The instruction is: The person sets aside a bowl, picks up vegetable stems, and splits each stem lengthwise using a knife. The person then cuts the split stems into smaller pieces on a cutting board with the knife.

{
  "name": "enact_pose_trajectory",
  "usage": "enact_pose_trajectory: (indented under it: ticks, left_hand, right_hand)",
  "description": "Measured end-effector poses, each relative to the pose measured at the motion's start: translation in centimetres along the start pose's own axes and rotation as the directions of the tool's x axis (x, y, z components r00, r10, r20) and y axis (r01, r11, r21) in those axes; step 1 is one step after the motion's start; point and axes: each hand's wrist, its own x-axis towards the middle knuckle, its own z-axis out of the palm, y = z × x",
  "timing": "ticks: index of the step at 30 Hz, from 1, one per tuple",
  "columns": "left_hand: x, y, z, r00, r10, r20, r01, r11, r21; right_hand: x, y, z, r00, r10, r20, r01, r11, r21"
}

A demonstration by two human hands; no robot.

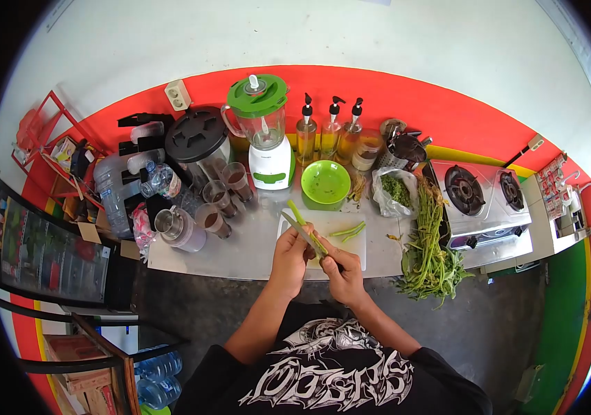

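Note:
My left hand (290, 260) is closed around a green stalk (295, 209) and a knife (297, 227), whose blade points up and left; which fingers grip which is hard to tell. My right hand (343, 270) pinches the lower end of the stalk, close to my left hand. Both hands are above the near edge of a white cutting board (355, 255). Cut green pieces (348, 232) lie on the board. Just behind it sits a green bowl (325, 182).
A blender (271, 162) and pump bottles (328, 131) stand at the back. Cups (214, 220) are at left. To the right are a bag of chopped greens (396, 190), a bundle of green stalks (430, 259) over the counter edge, and a gas stove (482, 207).

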Motion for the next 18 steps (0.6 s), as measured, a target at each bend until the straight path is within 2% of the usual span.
enact_pose_trajectory:
  ticks: [1, 2, 3, 4, 5, 6, 8, 9, 10, 11, 12, 15, 18]
  left_hand:
    - [0.1, 0.0, -0.1, 1.0, 0.027, 0.0, -0.027, 0.994, 0.105]
    - [0.1, 0.2, -0.2, 1.0, 0.028, 0.0, -0.027, 0.994, 0.106]
    - [-0.1, 0.9, 0.1, 0.979, 0.201, 0.041, -0.201, 0.897, 0.394]
    - [-0.1, 1.3, 0.2, 0.929, 0.347, 0.132, -0.348, 0.69, 0.635]
    - [0.2, 1.8, -0.4, 0.846, 0.46, 0.271, -0.477, 0.425, 0.769]
    - [0.4, 1.6, -0.5, 0.847, 0.455, 0.275, -0.478, 0.425, 0.769]
    - [0.7, 1.2, -0.5, 0.688, 0.596, 0.413, -0.585, 0.12, 0.802]
    - [0.7, 1.2, -0.5, 0.69, 0.589, 0.421, -0.59, 0.12, 0.799]
    - [0.6, 1.2, -0.5, 0.646, 0.591, 0.484, -0.601, 0.003, 0.799]
    - [0.6, 1.2, -0.5, 0.6, 0.585, 0.546, -0.605, -0.115, 0.788]
    - [0.7, 1.1, -0.5, 0.6, 0.579, 0.553, -0.611, -0.114, 0.783]
    - [1.1, 1.0, -0.6, 0.566, 0.556, 0.608, -0.633, -0.179, 0.753]
    - [1.6, 1.2, -0.6, 0.543, 0.527, 0.654, -0.674, -0.19, 0.713]
  right_hand:
    - [0.0, 0.3, 0.0, 1.0, -0.025, 0.006, 0.024, 0.999, 0.027]
    - [0.0, 0.3, -0.4, 1.0, -0.025, 0.005, 0.025, 0.999, 0.027]
    - [0.0, 0.3, -0.9, 0.998, 0.054, -0.021, -0.052, 0.993, 0.109]
    - [0.1, 0.2, -1.2, 0.99, 0.136, -0.041, -0.126, 0.973, 0.192]
    - [0.4, 0.0, -1.4, 0.991, 0.086, -0.099, -0.06, 0.968, 0.245]
    - [0.8, -0.3, -1.6, 0.99, 0.089, -0.106, -0.06, 0.968, 0.245]
    - [1.5, -1.3, -2.2, 0.924, 0.362, -0.12, -0.298, 0.882, 0.365]
    - [2.2, -2.3, -2.2, 0.902, 0.419, -0.103, -0.346, 0.845, 0.409]
    - [2.6, -2.9, -2.2, 0.9, 0.421, -0.113, -0.343, 0.844, 0.412]
    - [2.9, -3.4, -2.2, 0.872, 0.485, -0.061, -0.411, 0.796, 0.445]
    - [3.0, -3.7, -2.2, 0.839, 0.544, -0.006, -0.477, 0.741, 0.473]
    - [2.8, -4.0, -1.6, 0.833, 0.554, 0.005, -0.48, 0.717, 0.506]
    - [2.8, -3.9, -1.4, 0.858, 0.514, 0.009, -0.465, 0.766, 0.444]
